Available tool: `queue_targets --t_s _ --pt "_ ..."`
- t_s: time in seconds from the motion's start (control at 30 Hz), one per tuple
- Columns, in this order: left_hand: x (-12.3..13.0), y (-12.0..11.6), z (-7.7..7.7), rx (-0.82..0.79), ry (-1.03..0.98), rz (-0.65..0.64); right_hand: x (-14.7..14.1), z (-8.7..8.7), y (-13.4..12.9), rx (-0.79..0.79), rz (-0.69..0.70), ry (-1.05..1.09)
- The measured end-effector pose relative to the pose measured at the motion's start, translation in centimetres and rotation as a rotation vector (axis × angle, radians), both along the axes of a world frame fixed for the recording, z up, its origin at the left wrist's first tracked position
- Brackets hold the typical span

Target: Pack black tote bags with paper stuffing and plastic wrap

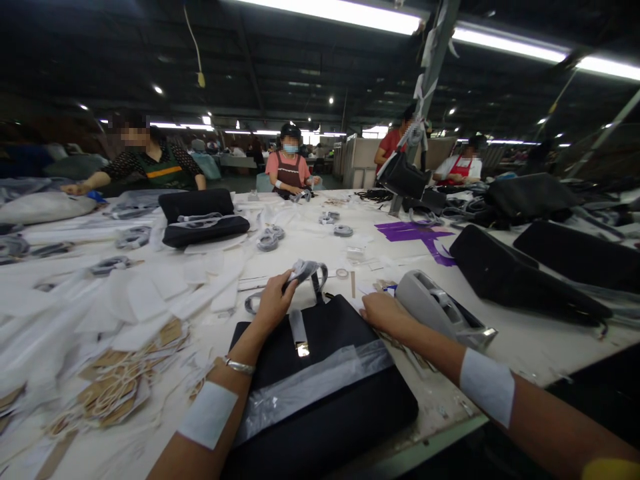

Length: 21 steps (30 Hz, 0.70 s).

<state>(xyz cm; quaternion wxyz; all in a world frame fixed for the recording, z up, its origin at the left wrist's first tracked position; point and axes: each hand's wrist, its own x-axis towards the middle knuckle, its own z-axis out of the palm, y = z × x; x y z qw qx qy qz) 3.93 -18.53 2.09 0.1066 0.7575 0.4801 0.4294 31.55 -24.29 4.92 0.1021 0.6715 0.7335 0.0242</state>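
Slanting in from seven o'clock, the left arm (250, 353) lies over the side of the black bag (345, 413), its left hand (275, 300) pinching a plastic-wrapped strap (304, 270) at the bag's far edge. Stretched in from four o'clock, the right arm (440, 350) ends in a right hand (377, 310) beside the grey tape dispenser (425, 303), fingers curled, their grip impossible to tell. The bag rests at six o'clock, between both forearms.
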Motion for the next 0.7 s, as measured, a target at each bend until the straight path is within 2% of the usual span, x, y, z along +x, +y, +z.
queue_targets --t_s 0.23,0.47,0.7 --pt "0.0 0.0 0.0 0.01 -0.001 -0.01 -0.1 0.1 1.1 -0.023 0.013 0.001" --pt "0.0 0.3 -0.4 0.024 -0.003 -0.003 -0.6 0.8 1.0 -0.033 -0.011 0.046" --pt "0.1 0.5 -0.7 0.037 -0.001 0.011 -1.0 0.2 2.1 0.002 -0.073 0.142"
